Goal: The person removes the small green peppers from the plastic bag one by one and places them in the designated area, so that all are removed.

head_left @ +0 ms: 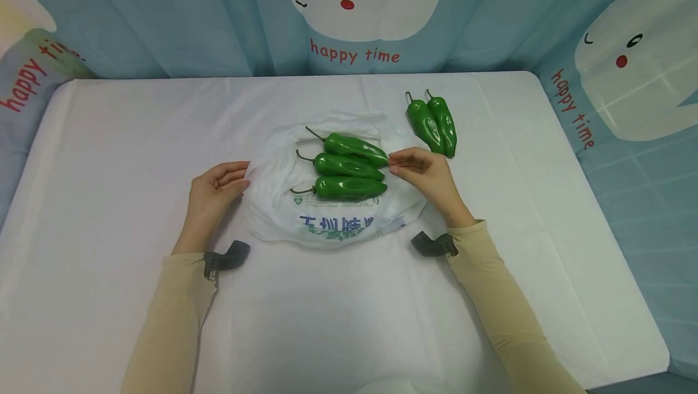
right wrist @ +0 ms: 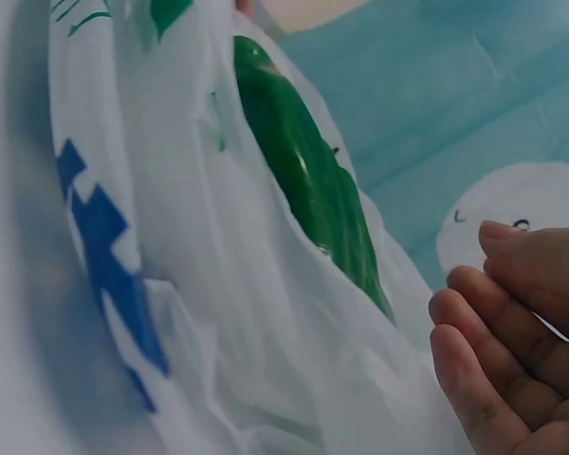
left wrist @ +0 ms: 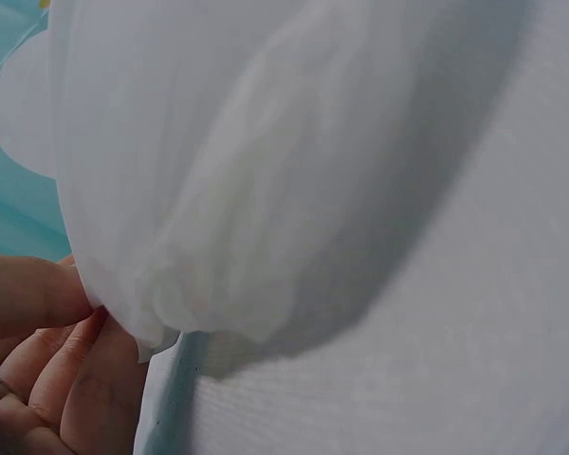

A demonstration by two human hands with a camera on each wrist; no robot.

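A white plastic bag (head_left: 267,215) with blue and green print lies spread at the middle of the table. Three green peppers rest side by side in its opening: the far one (head_left: 355,148), the middle one (head_left: 349,167) and the near one (head_left: 350,188), stems to the left. At the bag's left edge, my left hand (head_left: 214,197) pinches the thin plastic between thumb and finger, as the left wrist view shows. My right hand (head_left: 428,176) is by the pepper tips at the bag's right side. In the right wrist view its loosely bent fingers (right wrist: 484,379) have nothing between them.
Two more green peppers, a left one (head_left: 424,124) and a right one (head_left: 444,121), lie together beyond my right hand, beside the bag. A white cloth covers the table (head_left: 120,157). Blue printed curtains (head_left: 218,18) hang along its back and sides.
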